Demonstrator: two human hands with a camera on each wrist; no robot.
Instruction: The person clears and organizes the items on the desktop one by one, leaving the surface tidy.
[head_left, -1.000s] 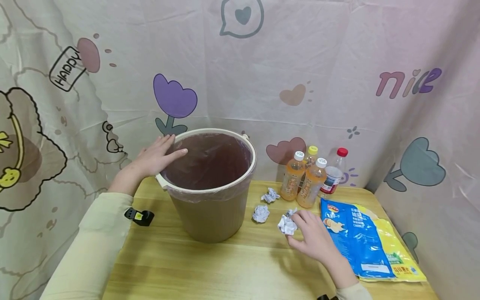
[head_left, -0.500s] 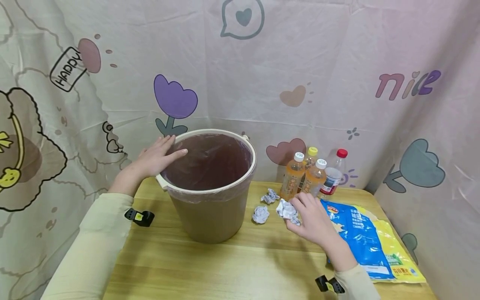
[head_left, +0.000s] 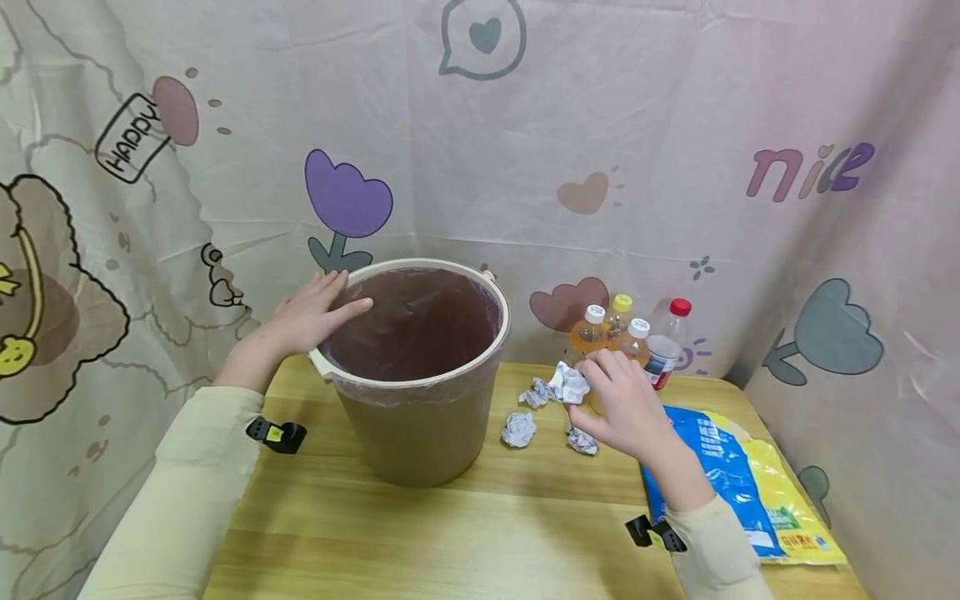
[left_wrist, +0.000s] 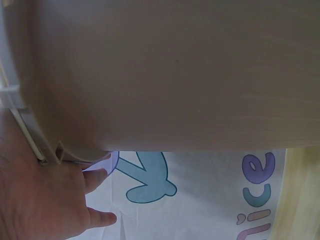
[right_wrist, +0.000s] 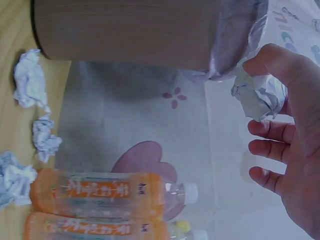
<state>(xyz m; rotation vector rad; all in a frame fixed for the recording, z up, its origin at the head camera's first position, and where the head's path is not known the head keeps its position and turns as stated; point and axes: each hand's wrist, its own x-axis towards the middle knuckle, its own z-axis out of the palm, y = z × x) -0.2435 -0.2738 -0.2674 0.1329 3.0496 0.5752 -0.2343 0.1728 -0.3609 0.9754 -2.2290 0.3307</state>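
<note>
The right hand (head_left: 628,404) pinches a crumpled paper ball (head_left: 568,384) above the bench (head_left: 450,542), right of the lined bin (head_left: 420,437), near 3 other balls (head_left: 519,430). The left hand (head_left: 309,318), fingers extended, rests on the bin's left rim (head_left: 326,365).

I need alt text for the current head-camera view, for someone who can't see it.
A person's right hand pinches a crumpled paper ball above a wood-grain table; the left hand rests on the rim of a brown, plastic-lined trash bin. Three more paper balls lie to its right, near four plastic bottles and blue and yellow snack packaging.
</note>
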